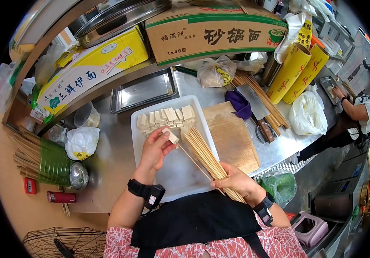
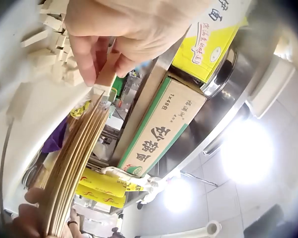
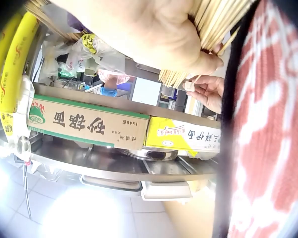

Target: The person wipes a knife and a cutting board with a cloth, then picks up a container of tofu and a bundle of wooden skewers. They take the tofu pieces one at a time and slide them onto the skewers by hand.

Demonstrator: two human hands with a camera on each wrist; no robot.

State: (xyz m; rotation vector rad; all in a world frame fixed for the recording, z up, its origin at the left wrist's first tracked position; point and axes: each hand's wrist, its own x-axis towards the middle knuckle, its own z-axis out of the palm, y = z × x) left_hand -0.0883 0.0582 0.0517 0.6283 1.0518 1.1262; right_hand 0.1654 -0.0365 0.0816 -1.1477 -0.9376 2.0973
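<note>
Right hand (image 1: 238,184) curls round sticks (image 1: 208,157); left hand (image 1: 152,151) pinches a pale block (image 1: 170,135) at one stick's tip, over a tray (image 1: 172,174). The steel worktop (image 1: 105,150) bears tray, board (image 1: 232,137) and bag (image 1: 307,114), contents unclear; beyond, boxes (image 1: 219,36) line a shelf (image 1: 150,68) and a person (image 1: 361,107) stands

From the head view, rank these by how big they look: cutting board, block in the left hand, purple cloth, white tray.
1. White tray
2. Wooden cutting board
3. Purple cloth
4. Tofu-like block pinched in the left hand
</note>
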